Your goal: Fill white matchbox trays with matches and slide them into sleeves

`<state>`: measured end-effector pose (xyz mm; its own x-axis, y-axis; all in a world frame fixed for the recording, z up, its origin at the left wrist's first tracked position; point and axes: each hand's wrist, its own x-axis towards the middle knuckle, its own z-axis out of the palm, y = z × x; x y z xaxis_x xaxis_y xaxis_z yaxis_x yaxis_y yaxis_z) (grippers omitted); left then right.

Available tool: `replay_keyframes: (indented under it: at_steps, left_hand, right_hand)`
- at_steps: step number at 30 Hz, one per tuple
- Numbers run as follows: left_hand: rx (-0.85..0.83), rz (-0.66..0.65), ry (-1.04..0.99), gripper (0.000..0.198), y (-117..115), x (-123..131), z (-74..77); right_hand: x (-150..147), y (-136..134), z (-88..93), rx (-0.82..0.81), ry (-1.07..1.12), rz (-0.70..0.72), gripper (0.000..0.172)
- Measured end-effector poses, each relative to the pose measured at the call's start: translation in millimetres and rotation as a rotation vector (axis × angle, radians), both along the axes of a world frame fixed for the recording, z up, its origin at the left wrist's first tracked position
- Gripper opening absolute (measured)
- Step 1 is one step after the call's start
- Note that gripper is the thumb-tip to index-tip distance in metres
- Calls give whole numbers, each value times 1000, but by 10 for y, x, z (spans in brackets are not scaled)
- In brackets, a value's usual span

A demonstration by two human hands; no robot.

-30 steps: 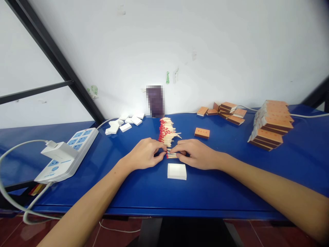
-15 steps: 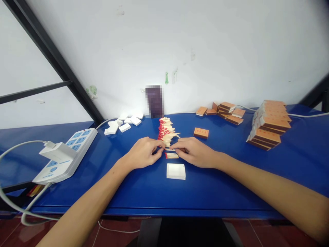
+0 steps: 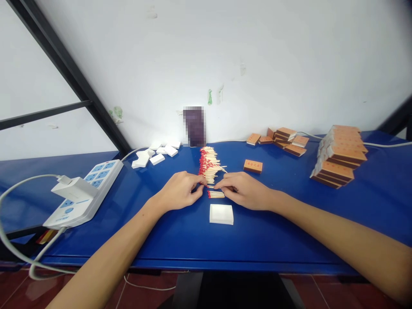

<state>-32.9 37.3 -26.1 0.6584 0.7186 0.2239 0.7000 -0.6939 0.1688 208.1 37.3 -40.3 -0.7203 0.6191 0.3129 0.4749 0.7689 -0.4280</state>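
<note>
A pile of red-headed matches lies on the blue table, heads to the left. Close to its near end, my left hand rests with index finger and thumb apart, its fingertip at the red heads of a few matches. From the other side my right hand points its index finger at the bare ends of those matches, its thumb held lower and apart. Just nearer lies a small neat row of matches, close to the right thumb. An open white matchbox tray sits below the row.
Orange matchbox lies right of the pile. Stacked matchboxes stand at the right, with loose matchboxes behind. Several white trays lie back left. A power strip with a plugged charger and cable occupies the left.
My right index finger has drawn slightly right along the matches between the hands. My left hand stays nearly still; the whole view has shifted slightly.
</note>
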Motion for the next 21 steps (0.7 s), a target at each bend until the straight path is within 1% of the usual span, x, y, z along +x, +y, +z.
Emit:
replay_keyframes:
  at_steps: [5,8,11,16,21]
  left_hand:
    - [-2,-7,11,25,-6,6,-5]
    - [5,-36,23,25,-12,8,-1]
    - [39,-57,24,25,-11,3,11]
    - [124,-22,23,24,11,-29,23]
    - [105,-27,34,27,20,-36,13]
  right_hand:
    - [-5,-9,4,-11,-14,-8,32]
    - [-11,-9,7,-11,-12,-12,33]
    - [-15,-8,11,-8,-14,-20,30]
    - [-11,-11,26,-11,-32,-6,29]
    - [-24,-12,21,-26,-8,-21,30]
